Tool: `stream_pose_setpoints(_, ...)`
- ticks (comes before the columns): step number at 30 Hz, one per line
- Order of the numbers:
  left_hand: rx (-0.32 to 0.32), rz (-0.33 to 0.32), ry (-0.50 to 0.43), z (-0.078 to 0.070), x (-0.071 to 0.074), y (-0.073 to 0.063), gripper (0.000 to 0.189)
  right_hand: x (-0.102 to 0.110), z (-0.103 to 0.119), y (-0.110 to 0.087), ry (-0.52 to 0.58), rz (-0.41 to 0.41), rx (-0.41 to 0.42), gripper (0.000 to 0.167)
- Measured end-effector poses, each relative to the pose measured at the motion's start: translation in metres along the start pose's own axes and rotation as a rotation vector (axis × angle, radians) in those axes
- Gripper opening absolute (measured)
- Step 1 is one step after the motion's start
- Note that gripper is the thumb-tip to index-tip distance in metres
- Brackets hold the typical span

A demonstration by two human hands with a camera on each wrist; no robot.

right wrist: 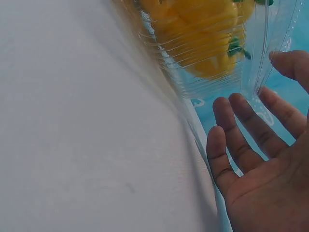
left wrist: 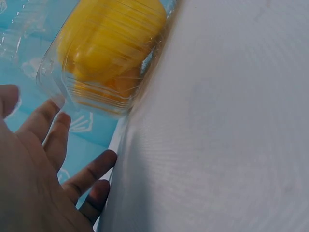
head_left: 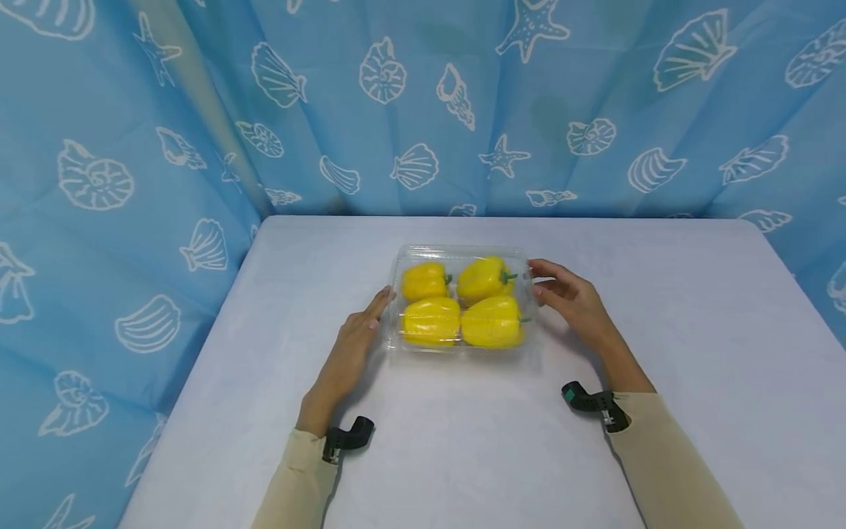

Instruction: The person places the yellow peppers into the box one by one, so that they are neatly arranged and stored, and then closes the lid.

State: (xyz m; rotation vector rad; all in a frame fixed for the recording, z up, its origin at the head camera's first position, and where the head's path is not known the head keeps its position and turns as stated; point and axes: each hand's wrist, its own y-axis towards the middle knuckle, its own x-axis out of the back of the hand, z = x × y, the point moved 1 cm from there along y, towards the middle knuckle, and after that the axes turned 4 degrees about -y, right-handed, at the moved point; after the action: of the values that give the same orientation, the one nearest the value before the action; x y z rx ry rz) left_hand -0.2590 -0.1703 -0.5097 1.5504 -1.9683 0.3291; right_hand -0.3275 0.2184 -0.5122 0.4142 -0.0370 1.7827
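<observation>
A clear plastic clamshell box [head_left: 463, 351] lies on the table, holding several yellow bell peppers [head_left: 431, 322] with green stems. On the box's left side is my left hand [head_left: 350, 349], its fingertips right at the edge; the left wrist view shows the fingers spread and fairly straight beside the ribbed wall. My right hand [head_left: 576, 307] is at the opposite side. In the right wrist view, its thumb and forefinger come up to the clear rim [right wrist: 264, 58], while the other fingers stay loosely extended below it. The peppers sit behind the clear plastic in all views.
A white cloth covers the table [head_left: 463, 441], whose far edge lies behind the box. A blue curtain [head_left: 423, 110] with white shell and starfish prints hangs along the back and left. Black wrist mounts [head_left: 598, 404] sit over the beige sleeves [head_left: 667, 470].
</observation>
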Motion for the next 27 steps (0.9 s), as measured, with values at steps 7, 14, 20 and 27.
stream_pose_setpoints(7, -0.017, -0.003, -0.044, 0.0, 0.001, 0.0, 0.056, -0.002, 0.002, -0.003, -0.085, -0.036, -0.012, 0.048)
stream_pose_setpoints(14, -0.052, -0.015, -0.037, 0.002, 0.002, 0.001, 0.052, -0.01, 0.013, -0.019, -0.156, -0.084, -0.063, 0.05)
stream_pose_setpoints(20, -0.07, -0.015, -0.042, 0.004, 0.002, 0.003, 0.05, -0.018, 0.025, -0.047, -0.075, -0.026, -0.185, 0.051)
stream_pose_setpoints(27, -0.051, -0.005, -0.033, 0.005, 0.001, 0.002, 0.051, -0.024, 0.031, -0.076, 0.09, 0.088, -0.287, 0.044)
